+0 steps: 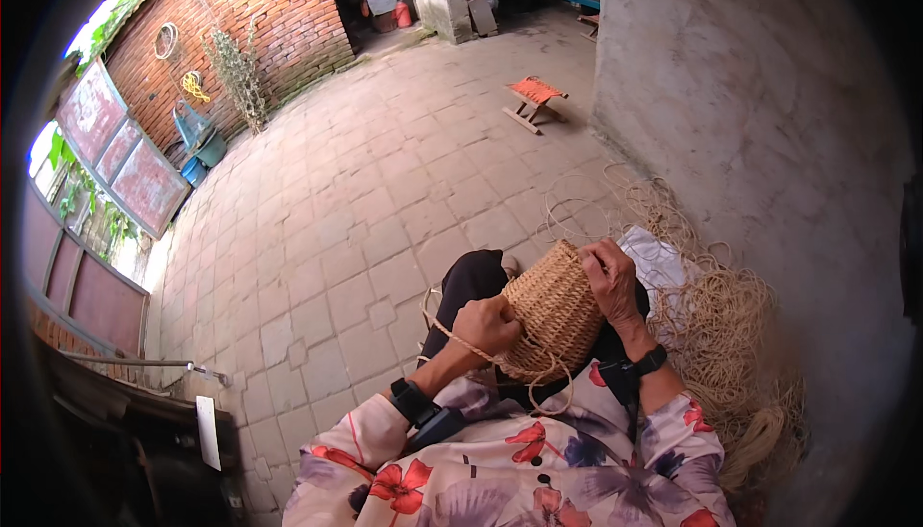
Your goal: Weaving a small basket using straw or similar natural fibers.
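A tan basket (553,311), woven from twisted straw cord, lies tilted across my lap. My right hand (611,282) is closed on its far right edge, thumb and fingers pinching the weave. Against the left side of the basket, my left hand (487,327) is curled into a fist; the fingertips, and anything they hold, are hidden. A loose straw cord (456,337) passes by the left fist and loops beyond my knee. Another cord loop (567,394) hangs from the basket's near end.
A big heap of loose straw cord (721,335) and a white sheet (654,258) lie at my right, beside a grey wall (740,94). An orange-topped folding stool (536,90) stands ahead on the paved floor (385,190). A metal gate (125,152) is at the left.
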`<state>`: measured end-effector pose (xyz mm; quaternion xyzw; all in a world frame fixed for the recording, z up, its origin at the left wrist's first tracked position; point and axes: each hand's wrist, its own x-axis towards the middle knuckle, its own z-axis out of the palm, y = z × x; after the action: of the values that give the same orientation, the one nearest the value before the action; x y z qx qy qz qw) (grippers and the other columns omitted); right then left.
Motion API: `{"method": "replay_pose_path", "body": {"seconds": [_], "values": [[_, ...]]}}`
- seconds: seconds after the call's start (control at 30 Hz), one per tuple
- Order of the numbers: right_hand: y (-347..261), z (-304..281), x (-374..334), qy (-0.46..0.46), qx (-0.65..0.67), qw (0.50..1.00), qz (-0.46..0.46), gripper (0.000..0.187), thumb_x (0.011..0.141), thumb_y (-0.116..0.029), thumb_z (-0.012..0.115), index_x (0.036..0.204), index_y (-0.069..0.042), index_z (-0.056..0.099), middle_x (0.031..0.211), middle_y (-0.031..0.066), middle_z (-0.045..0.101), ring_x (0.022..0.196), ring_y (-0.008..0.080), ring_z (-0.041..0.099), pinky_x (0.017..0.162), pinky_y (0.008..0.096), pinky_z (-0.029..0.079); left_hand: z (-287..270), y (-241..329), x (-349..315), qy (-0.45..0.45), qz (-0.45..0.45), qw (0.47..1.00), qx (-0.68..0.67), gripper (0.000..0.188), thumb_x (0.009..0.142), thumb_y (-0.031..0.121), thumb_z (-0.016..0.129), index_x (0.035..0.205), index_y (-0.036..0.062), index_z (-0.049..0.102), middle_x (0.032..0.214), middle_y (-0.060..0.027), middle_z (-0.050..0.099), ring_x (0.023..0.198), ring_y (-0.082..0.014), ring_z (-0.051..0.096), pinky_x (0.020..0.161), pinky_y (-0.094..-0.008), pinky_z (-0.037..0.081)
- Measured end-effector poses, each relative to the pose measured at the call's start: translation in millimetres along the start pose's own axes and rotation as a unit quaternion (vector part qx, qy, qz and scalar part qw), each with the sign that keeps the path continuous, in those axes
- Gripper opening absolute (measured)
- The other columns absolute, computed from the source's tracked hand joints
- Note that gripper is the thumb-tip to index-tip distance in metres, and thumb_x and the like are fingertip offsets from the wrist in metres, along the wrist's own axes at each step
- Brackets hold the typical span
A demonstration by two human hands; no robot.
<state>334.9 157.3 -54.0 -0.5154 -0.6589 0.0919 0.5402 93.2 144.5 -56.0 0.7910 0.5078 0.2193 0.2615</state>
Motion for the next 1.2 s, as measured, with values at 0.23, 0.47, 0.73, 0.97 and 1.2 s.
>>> {"method": "replay_pose_path", "body": {"seconds": [0.23, 0.47, 0.73, 0.97, 1.2], "values": [[-6.0, 0.7, 6.6, -0.006, -0.008, 1.0, 0.006, 0.017, 0.088, -0.017, 0.06, 0.082, -0.001, 0.064, 0.078, 0.0127, 0.061, 0.072, 0.0312, 0.061, 0.066, 0.0371, 0.048, -26.8, -58.6, 14.9, -0.051, -0.101, 0.975, -0.191, 0.024, 0.074, 0.025, 0.073, 0.074, 0.0025, 0.065, 0.061, -0.0054, 0.062, 0.058, -0.0154, 0.061, 0.054, -0.0332, 0.048], [-2.6, 6.7, 7.0, -0.008, -0.047, 0.999, -0.017, 0.018, 0.088, -0.019, 0.06, 0.083, -0.002, 0.063, 0.079, 0.0132, 0.061, 0.073, 0.0325, 0.061, 0.066, 0.0385, 0.048, -81.5, -171.2, -2.3, 0.152, -0.2, 0.968, 0.019, 0.019, 0.077, 0.019, 0.069, 0.089, 0.0043, 0.068, 0.073, -0.0136, 0.068, 0.071, -0.0307, 0.067, 0.066, -0.0386, 0.052], [-7.0, 3.7, 3.9, -0.005, -0.021, 1.0, -0.007, 0.017, 0.088, -0.019, 0.059, 0.084, -0.002, 0.063, 0.079, 0.0127, 0.061, 0.072, 0.032, 0.06, 0.066, 0.0374, 0.048, -65.2, -63.1, -1.1, 0.025, 0.095, 0.994, -0.039, 0.029, 0.078, 0.005, 0.064, 0.106, 0.0071, 0.066, 0.109, -0.0146, 0.066, 0.097, -0.0352, 0.064, 0.081, -0.0401, 0.053], [-1.2, 4.6, 2.9, -0.001, -0.022, 1.0, -0.004, 0.017, 0.088, -0.018, 0.058, 0.084, -0.002, 0.063, 0.078, 0.0118, 0.06, 0.072, 0.031, 0.061, 0.066, 0.0371, 0.048, -34.9, -30.5, -10.4, 0.015, 0.238, 0.971, 0.009, 0.018, 0.079, 0.005, 0.067, 0.097, 0.0053, 0.069, 0.087, -0.0114, 0.069, 0.078, -0.033, 0.067, 0.067, -0.04, 0.055], [-3.1, 5.4, 2.1, -0.019, -0.003, 1.0, 0.014, 0.022, 0.09, -0.021, 0.057, 0.087, 0.001, 0.061, 0.08, 0.0125, 0.058, 0.073, 0.029, 0.058, 0.068, 0.0344, 0.046, -41.4, -139.9, 6.3, 0.185, 0.142, 0.956, 0.177, 0.003, 0.082, 0.004, 0.052, 0.082, 0.0061, 0.053, 0.07, -0.0171, 0.056, 0.065, -0.0388, 0.06, 0.056, -0.0504, 0.046]]}}
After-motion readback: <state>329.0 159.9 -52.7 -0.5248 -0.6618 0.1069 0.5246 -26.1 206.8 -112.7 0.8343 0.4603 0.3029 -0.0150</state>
